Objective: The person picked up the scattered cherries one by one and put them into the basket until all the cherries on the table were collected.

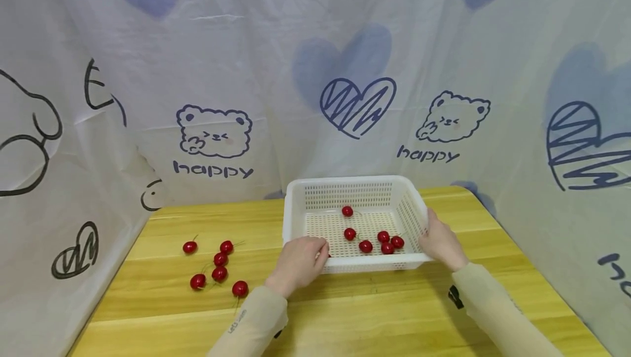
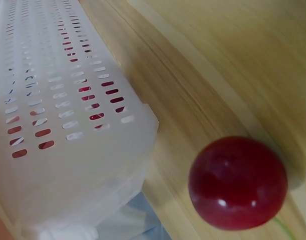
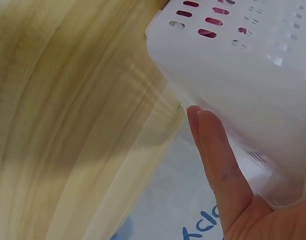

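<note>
A white perforated plastic basket [image 1: 345, 265] stands at the back of the table, several red cherries [image 1: 365, 246] with thin stems lying inside. My left hand [image 1: 300, 258] grips its near left corner, fingers curled over the rim. At the right end, my right hand [image 1: 442, 239] holds the rim; the right wrist view shows its fingers [image 3: 218, 150] along the outside of the basket wall [image 3: 233, 85]. In the left wrist view, red shows through slots in the basket side [image 2: 67, 185], and one loose cherry [image 2: 238, 183] lies on the wood beside it.
Several more cherries [image 1: 219, 274] lie scattered on the wooden table [image 1: 374, 313] left of the basket. A white printed cloth [image 1: 276, 99] with hearts and bears hangs close behind the table and along both sides.
</note>
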Demonstrator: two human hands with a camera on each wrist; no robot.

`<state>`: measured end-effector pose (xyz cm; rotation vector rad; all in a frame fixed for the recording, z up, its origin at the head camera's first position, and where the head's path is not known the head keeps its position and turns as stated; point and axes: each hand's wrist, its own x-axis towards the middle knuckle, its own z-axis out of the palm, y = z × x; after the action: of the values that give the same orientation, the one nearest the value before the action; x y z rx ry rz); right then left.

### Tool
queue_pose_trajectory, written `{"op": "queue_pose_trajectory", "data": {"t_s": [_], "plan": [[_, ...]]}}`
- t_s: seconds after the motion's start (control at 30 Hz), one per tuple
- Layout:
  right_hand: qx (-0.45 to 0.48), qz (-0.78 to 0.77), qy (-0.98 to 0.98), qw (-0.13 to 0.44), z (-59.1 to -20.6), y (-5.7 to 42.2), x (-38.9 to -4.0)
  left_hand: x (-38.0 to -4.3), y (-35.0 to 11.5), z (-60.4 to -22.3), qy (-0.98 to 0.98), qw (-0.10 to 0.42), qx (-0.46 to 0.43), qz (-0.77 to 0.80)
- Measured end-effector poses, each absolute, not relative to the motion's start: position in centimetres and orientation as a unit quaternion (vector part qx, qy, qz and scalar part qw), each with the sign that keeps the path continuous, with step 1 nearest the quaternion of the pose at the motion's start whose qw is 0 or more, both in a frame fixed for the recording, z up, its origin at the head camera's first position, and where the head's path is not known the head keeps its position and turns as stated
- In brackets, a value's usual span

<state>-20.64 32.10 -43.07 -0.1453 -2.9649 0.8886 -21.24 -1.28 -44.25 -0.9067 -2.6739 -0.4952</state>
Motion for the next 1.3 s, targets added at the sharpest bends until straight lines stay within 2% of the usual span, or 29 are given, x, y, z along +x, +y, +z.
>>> {"op": "queue_pose_trajectory", "data": {"t_s": [0.17, 0.5, 0.7, 0.83, 1.07, 1.3], "plan": [[-0.042, 0.259, -0.964, 0.045, -43.4, 32.0, -20.4, -21.3, -1.4, -44.5, -0.921, 0.139, -0.318, -0.176], [-0.002, 0.160, -0.960, 0.230, -43.6, 30.3, -19.4, -21.4, -1.7, -44.6, -0.917, 0.144, -0.324, -0.182], [0.081, 0.175, -0.939, 0.286, -42.9, 26.9, -19.0, -21.4, -1.6, -44.5, -0.918, 0.156, -0.318, -0.181], [0.139, 0.198, -0.933, 0.267, -42.7, 24.3, -18.5, -21.4, -1.3, -44.5, -0.919, 0.158, -0.313, -0.181], [0.243, 0.229, -0.928, 0.164, -42.5, 21.6, -18.0, -21.6, -1.0, -44.2, -0.922, 0.156, -0.296, -0.197], [0.254, 0.267, -0.925, 0.093, -43.2, 20.6, -18.6, -21.4, -1.6, -43.8, -0.916, 0.145, -0.284, -0.242]]}}
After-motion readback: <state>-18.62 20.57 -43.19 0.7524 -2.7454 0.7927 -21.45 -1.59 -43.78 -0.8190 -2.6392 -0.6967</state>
